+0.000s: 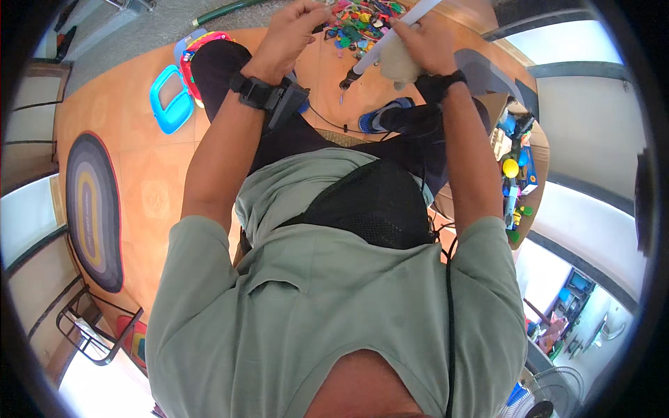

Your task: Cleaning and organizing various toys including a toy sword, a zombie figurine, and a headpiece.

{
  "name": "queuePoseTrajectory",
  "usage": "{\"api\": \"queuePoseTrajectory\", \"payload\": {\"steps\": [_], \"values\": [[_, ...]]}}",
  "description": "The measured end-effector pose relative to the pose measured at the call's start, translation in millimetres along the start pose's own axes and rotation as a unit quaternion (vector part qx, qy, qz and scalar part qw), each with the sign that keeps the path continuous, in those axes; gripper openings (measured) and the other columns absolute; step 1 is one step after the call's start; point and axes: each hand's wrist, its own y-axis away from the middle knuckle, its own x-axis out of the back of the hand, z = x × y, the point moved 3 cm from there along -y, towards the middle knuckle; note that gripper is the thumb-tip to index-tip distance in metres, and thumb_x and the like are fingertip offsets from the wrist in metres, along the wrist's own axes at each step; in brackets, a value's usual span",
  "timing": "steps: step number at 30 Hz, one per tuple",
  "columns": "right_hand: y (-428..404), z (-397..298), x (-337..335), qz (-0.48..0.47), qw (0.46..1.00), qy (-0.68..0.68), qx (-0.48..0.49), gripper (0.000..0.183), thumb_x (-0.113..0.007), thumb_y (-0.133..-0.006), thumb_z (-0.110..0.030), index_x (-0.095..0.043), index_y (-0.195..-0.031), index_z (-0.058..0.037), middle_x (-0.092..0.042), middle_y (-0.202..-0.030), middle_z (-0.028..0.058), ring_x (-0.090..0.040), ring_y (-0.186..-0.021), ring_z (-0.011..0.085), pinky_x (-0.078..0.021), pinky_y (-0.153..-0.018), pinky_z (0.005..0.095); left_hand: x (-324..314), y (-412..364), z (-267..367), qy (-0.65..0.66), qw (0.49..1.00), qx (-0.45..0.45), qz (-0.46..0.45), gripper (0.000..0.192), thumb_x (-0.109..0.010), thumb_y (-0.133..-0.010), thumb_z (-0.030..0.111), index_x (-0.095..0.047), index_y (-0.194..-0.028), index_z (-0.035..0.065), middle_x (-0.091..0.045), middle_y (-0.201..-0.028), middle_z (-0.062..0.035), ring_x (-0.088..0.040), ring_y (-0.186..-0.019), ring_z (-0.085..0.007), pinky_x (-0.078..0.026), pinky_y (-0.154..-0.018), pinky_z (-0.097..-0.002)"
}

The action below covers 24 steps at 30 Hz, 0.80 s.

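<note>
My right hand (424, 44) is closed around a pale translucent tube (384, 47) with a dark tip, tilted above the floor. A rounded beige object (398, 61) hangs beside that hand, under the tube; its kind is unclear. At the top, my left hand (300, 26) has its fingers bent together near a small dark thing at the fingertips; whether it grips it cannot be told. Between and beyond the hands lies a pile of small colourful plastic pieces (360, 31) on the orange floor.
A cardboard box (539, 157) of toys stands at the right. A red toy with an open blue frame (171, 117) lies at the left, near an oval striped mat (115, 214). A dark green tube (225, 13) lies at the top. Cables cross near the blue-patterned footwear (368, 122).
</note>
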Motion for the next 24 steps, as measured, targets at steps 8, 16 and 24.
{"api": "queuePoseTrajectory", "payload": {"steps": [8,16,24], "values": [[23,45,-38,0.032,0.998,0.014,-0.044,0.042,-0.067,-0.084,-0.043,-0.072,-0.097,-0.0039,-0.071,-0.081,0.0170,-0.070,-0.077,0.0333,-0.0543,-0.070,0.0428,7,7,-9,-0.004,1.000,0.008,0.007,0.023,-0.060,-0.096,0.027,-0.063,-0.107,0.0081,-0.068,-0.101,-0.0008,-0.060,-0.091,-0.0066,-0.045,-0.075,-0.0232],[24,65,-52,-0.048,0.993,0.088,-0.058,0.041,-0.065,-0.085,-0.045,-0.072,-0.096,-0.0064,-0.071,-0.083,0.0177,-0.069,-0.079,0.0351,-0.0538,-0.072,0.0436,-1,4,-11,-0.008,0.999,0.035,-0.017,0.023,-0.059,-0.097,0.029,-0.063,-0.107,0.0092,-0.068,-0.101,0.0001,-0.058,-0.092,-0.0068,-0.043,-0.076,-0.0224],[39,81,-58,-0.060,0.991,0.043,-0.115,0.046,-0.067,-0.083,-0.048,-0.071,-0.094,-0.0029,-0.070,-0.085,0.0203,-0.068,-0.084,0.0370,-0.0530,-0.077,0.0445,-5,7,-7,-0.015,0.999,0.032,-0.010,0.023,-0.058,-0.097,0.028,-0.062,-0.109,0.0089,-0.068,-0.102,-0.0004,-0.057,-0.091,-0.0063,-0.043,-0.075,-0.0223]]}}
